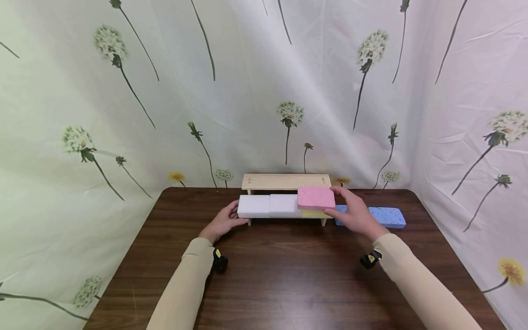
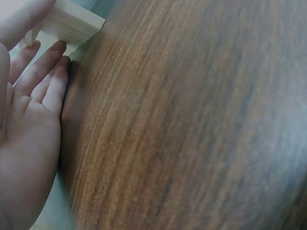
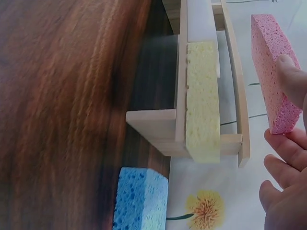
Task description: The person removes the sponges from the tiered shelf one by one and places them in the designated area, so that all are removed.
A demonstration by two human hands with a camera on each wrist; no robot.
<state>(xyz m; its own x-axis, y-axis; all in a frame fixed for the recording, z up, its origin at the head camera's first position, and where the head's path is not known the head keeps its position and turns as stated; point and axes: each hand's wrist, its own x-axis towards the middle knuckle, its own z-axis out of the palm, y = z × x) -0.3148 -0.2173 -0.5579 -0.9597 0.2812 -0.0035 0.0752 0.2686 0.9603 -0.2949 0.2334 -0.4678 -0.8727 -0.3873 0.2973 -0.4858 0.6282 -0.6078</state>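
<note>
Between thumb and fingers, my right hand (image 1: 356, 213) pinches a pink sponge (image 1: 316, 197). A gap shows between it and the yellow sponge (image 3: 202, 96) below, which lies on the lower board of a small wooden rack (image 1: 284, 181). Side by side to the left of the yellow one are two white sponge blocks, an outer block (image 1: 253, 205) and an inner block (image 1: 283, 205). My left hand (image 1: 224, 222) is at the rack's left end, against the outer block, with fingers nearly straight in the left wrist view.
Blue sponge (image 1: 387, 216) material lies on the brown table (image 1: 284, 275) right of the rack; my right hand hides part of it, so I cannot tell whether it is one piece or two. A flower-printed cloth (image 1: 247, 114) hangs behind the table.
</note>
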